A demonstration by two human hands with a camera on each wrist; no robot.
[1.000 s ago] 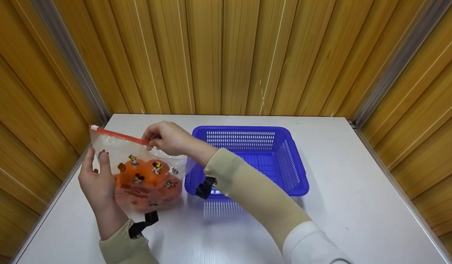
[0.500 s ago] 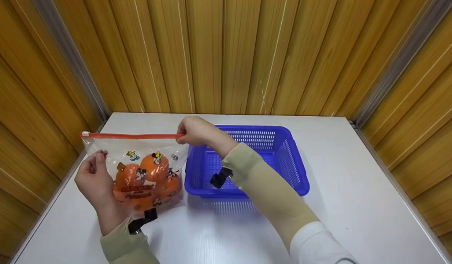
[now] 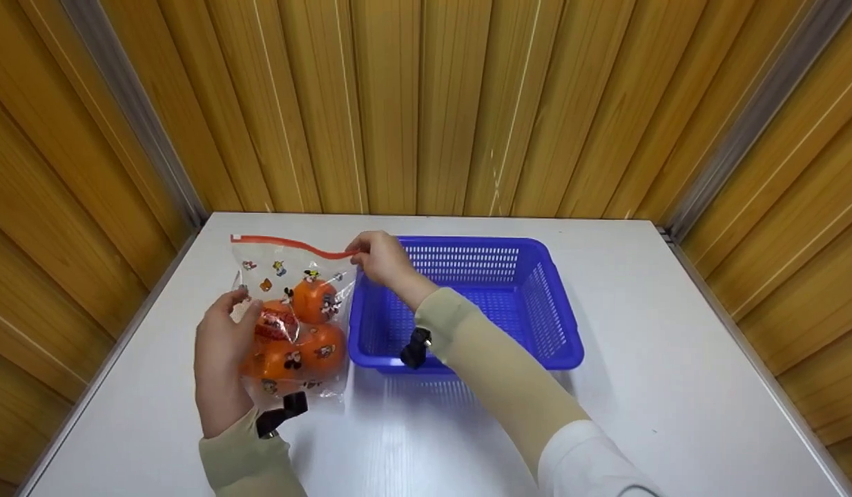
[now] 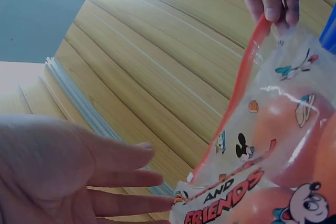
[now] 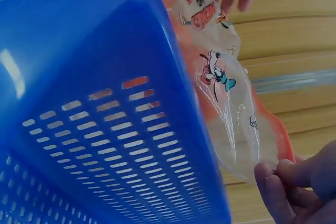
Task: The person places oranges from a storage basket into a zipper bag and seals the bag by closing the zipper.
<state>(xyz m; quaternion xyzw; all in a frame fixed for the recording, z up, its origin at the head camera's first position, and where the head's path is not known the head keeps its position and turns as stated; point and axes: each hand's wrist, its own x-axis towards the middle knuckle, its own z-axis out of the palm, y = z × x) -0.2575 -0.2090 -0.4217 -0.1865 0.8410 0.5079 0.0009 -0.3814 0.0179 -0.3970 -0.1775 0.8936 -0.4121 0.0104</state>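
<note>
A clear zip bag [image 3: 264,266] printed with cartoon figures stands at the table's left, with several round orange fruits [image 3: 326,346] inside. Its red zip strip [image 3: 288,243] sags slightly and the white slider sits at its left end. My right hand [image 3: 384,261] pinches the right end of that strip, thumb against fingers, as the right wrist view also shows. Beside the bag's left edge is my left hand [image 3: 222,338]. In the left wrist view its fingers [image 4: 126,201] are straight, with fingertips right at the bag's printed side.
A blue perforated plastic basket [image 3: 467,241] stands immediately right of the bag on the white table [image 3: 647,331], my right forearm passing over its near corner. Wood-patterned panels [image 3: 453,103] rise behind the table and on both sides.
My right hand has drawn the zip strip's end rightward, turning the bag upright. The strip's left end has then moved right and slackened. My left hand has shifted right, its pinch at the edge released.
</note>
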